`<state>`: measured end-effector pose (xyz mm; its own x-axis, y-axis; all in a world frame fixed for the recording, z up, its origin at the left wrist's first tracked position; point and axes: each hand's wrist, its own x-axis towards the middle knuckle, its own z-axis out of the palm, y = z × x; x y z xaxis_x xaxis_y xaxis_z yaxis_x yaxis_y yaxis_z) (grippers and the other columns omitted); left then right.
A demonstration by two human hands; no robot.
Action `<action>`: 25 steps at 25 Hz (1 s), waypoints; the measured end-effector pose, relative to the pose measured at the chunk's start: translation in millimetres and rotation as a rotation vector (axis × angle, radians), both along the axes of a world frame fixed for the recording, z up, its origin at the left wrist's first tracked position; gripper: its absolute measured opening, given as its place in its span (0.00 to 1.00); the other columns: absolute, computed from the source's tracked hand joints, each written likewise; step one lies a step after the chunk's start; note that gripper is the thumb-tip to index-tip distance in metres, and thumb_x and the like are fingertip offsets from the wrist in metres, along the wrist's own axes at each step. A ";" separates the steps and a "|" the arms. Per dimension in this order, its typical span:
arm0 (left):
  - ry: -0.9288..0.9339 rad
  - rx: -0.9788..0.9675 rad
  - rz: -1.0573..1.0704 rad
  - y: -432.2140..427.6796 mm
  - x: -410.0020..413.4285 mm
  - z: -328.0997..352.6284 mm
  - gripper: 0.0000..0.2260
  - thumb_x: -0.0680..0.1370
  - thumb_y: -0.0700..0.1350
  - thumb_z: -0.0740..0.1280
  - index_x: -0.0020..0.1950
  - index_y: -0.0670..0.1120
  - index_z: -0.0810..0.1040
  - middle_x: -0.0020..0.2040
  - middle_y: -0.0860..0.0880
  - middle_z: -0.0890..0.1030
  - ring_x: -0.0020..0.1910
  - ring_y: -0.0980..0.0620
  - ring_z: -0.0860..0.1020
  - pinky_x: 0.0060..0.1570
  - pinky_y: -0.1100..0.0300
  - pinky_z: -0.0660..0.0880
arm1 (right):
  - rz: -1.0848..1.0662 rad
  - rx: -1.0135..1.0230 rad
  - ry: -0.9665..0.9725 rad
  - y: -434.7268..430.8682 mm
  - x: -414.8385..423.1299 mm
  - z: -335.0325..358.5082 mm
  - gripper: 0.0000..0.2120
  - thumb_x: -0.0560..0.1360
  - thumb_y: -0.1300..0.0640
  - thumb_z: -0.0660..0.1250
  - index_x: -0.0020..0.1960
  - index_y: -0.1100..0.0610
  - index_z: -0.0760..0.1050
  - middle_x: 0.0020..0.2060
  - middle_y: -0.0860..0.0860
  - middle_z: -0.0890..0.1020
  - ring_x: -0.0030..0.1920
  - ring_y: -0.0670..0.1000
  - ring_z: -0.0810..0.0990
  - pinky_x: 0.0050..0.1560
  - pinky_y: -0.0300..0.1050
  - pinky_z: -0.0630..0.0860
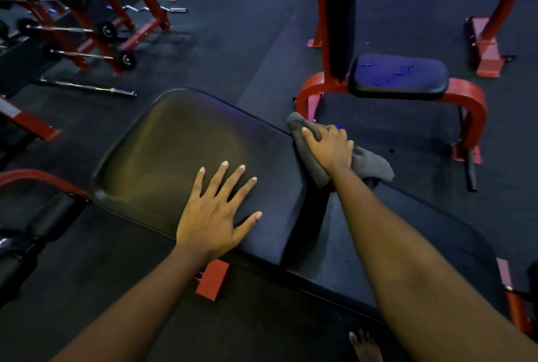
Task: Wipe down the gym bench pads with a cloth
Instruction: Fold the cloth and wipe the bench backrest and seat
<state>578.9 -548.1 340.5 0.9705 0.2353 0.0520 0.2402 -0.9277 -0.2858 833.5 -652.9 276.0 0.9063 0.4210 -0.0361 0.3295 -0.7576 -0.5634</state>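
Note:
A black padded seat pad (174, 146) of a red-framed gym bench fills the middle of the view, and its longer back pad (407, 233) runs off to the lower right. My left hand (215, 213) lies flat on the seat pad with fingers spread. My right hand (330, 147) grips a grey cloth (369, 163) against the far edge of the bench, at the gap between the two pads. Part of the cloth is bunched under the fingers; the rest trails to the right.
A second red bench with a black seat (398, 76) and upright back pad (339, 12) stands behind on the right. Red racks with barbells (87, 29) line the far left. A loose bar (87, 87) lies on the dark rubber floor. A bare foot (364, 347) shows at the bottom.

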 end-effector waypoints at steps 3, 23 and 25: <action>0.000 -0.013 0.010 -0.3 -0.1 0.4 0.30 0.77 0.65 0.43 0.72 0.53 0.65 0.72 0.48 0.67 0.73 0.45 0.62 0.70 0.42 0.52 | -0.028 0.095 -0.155 -18.3 -39.0 -1.4 0.26 0.72 0.38 0.57 0.68 0.41 0.67 0.61 0.53 0.75 0.60 0.60 0.71 0.58 0.56 0.66; 0.168 -0.193 -0.149 -112.2 51.8 -52.3 0.33 0.77 0.65 0.39 0.72 0.47 0.65 0.72 0.46 0.68 0.72 0.45 0.63 0.68 0.42 0.52 | -0.271 0.119 -0.042 -163.5 -87.6 -67.2 0.32 0.63 0.38 0.52 0.68 0.36 0.65 0.68 0.47 0.70 0.66 0.54 0.66 0.63 0.57 0.61; 0.197 -0.129 -0.197 -110.5 52.2 -57.7 0.33 0.77 0.65 0.40 0.71 0.48 0.66 0.72 0.45 0.68 0.72 0.43 0.64 0.67 0.40 0.54 | -0.358 0.072 0.014 -172.6 -45.2 -79.2 0.31 0.64 0.37 0.52 0.68 0.36 0.65 0.68 0.47 0.69 0.67 0.54 0.65 0.64 0.58 0.60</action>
<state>631.1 -658.6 282.7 0.9866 0.0344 -0.1595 0.0043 -0.9826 -0.1858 788.3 -825.4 196.8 0.9964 0.0789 -0.0311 0.0425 -0.7816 -0.6224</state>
